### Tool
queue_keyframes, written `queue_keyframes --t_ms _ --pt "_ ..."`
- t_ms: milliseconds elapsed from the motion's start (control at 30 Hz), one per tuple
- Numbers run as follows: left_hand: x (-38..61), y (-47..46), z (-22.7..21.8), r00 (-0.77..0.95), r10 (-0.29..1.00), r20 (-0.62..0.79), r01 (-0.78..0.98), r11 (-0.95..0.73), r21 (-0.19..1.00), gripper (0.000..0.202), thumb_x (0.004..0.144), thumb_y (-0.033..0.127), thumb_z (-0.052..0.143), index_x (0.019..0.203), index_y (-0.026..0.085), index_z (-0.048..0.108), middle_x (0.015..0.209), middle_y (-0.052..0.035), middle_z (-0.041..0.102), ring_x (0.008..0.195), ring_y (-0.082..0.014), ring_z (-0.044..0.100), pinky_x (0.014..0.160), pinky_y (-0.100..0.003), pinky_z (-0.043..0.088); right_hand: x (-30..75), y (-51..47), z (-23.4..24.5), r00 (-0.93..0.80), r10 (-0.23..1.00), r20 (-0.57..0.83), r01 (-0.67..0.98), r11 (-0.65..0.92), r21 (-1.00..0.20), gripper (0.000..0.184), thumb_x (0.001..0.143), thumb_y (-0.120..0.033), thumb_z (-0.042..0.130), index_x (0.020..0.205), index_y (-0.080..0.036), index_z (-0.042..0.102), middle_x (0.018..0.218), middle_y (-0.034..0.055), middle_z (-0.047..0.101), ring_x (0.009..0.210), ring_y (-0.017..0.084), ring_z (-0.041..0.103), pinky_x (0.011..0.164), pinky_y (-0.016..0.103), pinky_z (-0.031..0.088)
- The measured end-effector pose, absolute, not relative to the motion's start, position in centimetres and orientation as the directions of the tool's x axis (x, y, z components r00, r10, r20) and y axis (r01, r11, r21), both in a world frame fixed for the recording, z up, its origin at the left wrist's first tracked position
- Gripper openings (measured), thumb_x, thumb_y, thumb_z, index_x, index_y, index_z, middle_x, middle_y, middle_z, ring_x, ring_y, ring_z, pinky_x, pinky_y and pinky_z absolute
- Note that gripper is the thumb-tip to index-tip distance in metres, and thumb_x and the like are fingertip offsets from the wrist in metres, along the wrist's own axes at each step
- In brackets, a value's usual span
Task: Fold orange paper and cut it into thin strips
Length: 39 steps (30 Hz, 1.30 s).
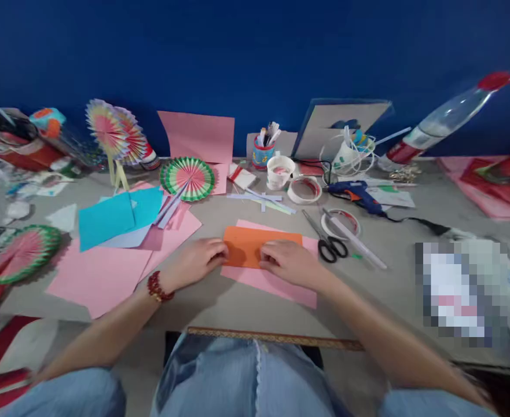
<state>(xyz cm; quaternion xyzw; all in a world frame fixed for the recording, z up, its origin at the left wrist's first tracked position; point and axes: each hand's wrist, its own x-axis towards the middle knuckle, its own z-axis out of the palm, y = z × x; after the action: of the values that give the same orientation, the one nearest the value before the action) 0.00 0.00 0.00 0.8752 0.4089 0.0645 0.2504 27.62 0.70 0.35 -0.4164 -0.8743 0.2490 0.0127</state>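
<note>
An orange sheet of paper (245, 243), looking folded into a long rectangle, lies on a pink sheet (296, 292) in front of me. My left hand (199, 259) has its fingers curled at the left end of the orange paper. On its right part, my right hand (290, 262) is closed, with bent fingertips on the lower edge. The fingertips of both hands are partly hidden. Black-handled scissors (329, 246) lie open just right of the papers.
Blue paper (107, 220) and pink sheets (102, 278) lie to the left, near a folded paper fan (198, 182). Tape rolls (304, 190), a white cup (279, 172), paper strips (263, 200) and a blue glue gun (354, 194) stand or lie behind. A plastic bottle (446, 119) leans in view at right.
</note>
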Motion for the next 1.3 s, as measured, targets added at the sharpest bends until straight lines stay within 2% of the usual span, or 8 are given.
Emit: queue_keyframes --t_ms 500,867,1300 --pt "0.01 -0.11 -0.24 0.655 0.753 -0.059 0.664 -0.537 0.520 0.016 0.104 0.025 0.048 0.093 0.020 0.059 0.092 -0.0008 0.064 0.084 -0.0166 0.060 0.076 -0.028 0.041 27.86 0.69 -0.18 -0.638 0.753 -0.163 0.719 0.507 -0.475 0.012 0.094 -0.022 0.062 0.083 -0.020 0.060 0.085 0.0012 0.065 0.077 0.016 0.056 0.067 0.028 0.030" --pt "0.22 -0.35 -0.40 0.652 0.757 -0.046 0.687 -0.564 0.459 0.019 0.104 0.024 0.045 0.091 0.020 0.058 0.089 -0.0017 0.063 0.083 -0.0179 0.059 0.076 -0.030 0.040 27.82 0.68 -0.45 -0.632 0.758 -0.161 0.724 0.503 -0.472 0.012 0.093 -0.023 0.064 0.083 -0.020 0.059 0.084 0.0012 0.066 0.079 0.017 0.058 0.068 0.028 0.030" --pt "0.01 -0.45 -0.64 0.643 0.764 -0.055 0.685 -0.542 0.487 0.019 0.105 0.027 0.046 0.091 0.021 0.058 0.090 -0.0012 0.063 0.083 -0.0174 0.060 0.076 -0.029 0.040 27.72 0.57 -0.04 -0.628 0.757 -0.179 0.737 0.506 -0.447 0.010 0.094 -0.024 0.063 0.085 -0.020 0.061 0.088 0.0025 0.067 0.085 0.018 0.059 0.070 0.028 0.033"
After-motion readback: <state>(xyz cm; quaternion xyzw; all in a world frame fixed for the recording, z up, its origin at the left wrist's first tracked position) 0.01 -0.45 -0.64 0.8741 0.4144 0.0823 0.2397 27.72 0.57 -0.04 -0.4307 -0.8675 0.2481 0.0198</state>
